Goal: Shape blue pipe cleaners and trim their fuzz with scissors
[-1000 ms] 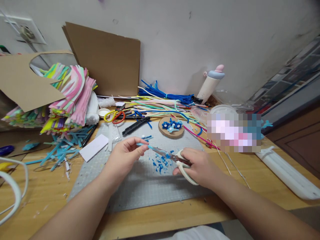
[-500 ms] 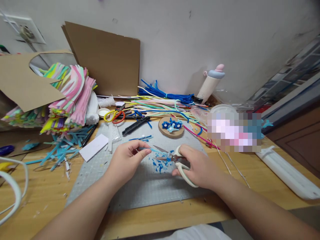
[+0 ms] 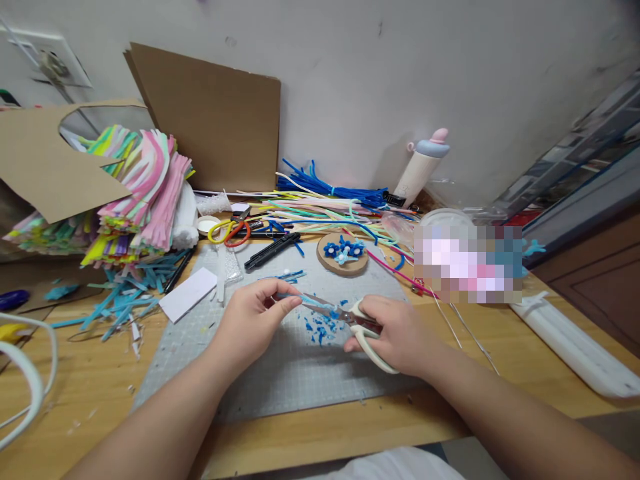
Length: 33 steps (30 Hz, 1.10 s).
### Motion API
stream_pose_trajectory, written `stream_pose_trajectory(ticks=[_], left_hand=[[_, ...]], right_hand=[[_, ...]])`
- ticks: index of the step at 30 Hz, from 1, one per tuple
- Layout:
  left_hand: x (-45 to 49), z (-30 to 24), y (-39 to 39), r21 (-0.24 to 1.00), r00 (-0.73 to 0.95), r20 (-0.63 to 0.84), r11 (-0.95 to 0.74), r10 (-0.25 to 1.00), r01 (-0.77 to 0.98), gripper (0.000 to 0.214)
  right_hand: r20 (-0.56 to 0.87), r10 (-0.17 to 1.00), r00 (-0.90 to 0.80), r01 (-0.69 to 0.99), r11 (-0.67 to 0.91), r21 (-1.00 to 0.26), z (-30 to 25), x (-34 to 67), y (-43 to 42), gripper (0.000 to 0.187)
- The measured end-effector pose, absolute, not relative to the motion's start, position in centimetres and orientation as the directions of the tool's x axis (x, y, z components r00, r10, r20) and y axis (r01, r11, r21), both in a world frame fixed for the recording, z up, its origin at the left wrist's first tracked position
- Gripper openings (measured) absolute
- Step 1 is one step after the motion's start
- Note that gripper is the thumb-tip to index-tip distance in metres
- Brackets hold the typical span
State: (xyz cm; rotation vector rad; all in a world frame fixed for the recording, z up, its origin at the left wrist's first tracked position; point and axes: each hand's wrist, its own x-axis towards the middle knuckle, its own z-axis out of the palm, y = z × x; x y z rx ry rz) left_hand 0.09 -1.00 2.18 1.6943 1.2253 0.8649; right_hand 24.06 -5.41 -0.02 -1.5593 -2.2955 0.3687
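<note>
My left hand point(image 3: 260, 320) pinches a short light-blue pipe cleaner point(image 3: 311, 300) between thumb and fingertips, its free end pointing right. My right hand point(image 3: 400, 333) is wrapped round the cream handles of a pair of scissors point(image 3: 363, 327). The scissor blades point left, close around the pipe cleaner near my left fingertips. Under the blades, blue fuzzy clippings point(image 3: 320, 330) lie scattered on the grey cutting mat point(image 3: 280, 380). Just behind, a round cardboard disc point(image 3: 345, 267) carries dark-blue flowers and one light-blue flower with pale centres.
Bundled pastel pipe cleaners point(image 3: 145, 180) fill the left side beside cut blue strips point(image 3: 120, 300). Yellow-and-orange-handled scissors point(image 3: 230, 232) and a black pen-like tool point(image 3: 273, 251) lie behind the mat. A white bottle point(image 3: 420, 173) stands at the back; a long white packet point(image 3: 575, 347) lies right.
The scissor blades have closed from a wide gap to nearly together at the light-blue pipe cleaner. Both hands have stayed almost in place.
</note>
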Motion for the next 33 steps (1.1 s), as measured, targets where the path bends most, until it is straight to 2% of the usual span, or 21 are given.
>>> stream_pose_trajectory(ticks=[18, 24, 29, 33], left_hand=[[0.1, 2.3, -0.6, 0.964, 0.253, -0.053, -0.017, 0.966, 0.264, 0.018], [0.4, 2.8, -0.8, 0.988, 0.277, -0.049, 0.007, 0.960, 0.153, 0.016], [0.2, 3.2, -1.1, 0.998, 0.302, -0.050, 0.034, 0.952, 0.058, 0.005], [0.0, 3.0, -1.0, 0.997, 0.386, -0.064, 0.074, 0.920, -0.011, 0.005]], right_hand=[[0.179, 0.920, -0.349, 0.835, 0.392, -0.387, 0.0, 24.4, -5.4, 0.043], [0.160, 0.924, -0.348, 0.835, 0.383, -0.396, 0.2, 24.3, -5.3, 0.045], [0.126, 0.931, -0.342, 0.838, 0.363, -0.407, -0.1, 24.3, -5.3, 0.046], [0.092, 0.930, -0.356, 0.817, 0.357, -0.453, -0.2, 24.3, -5.3, 0.046]])
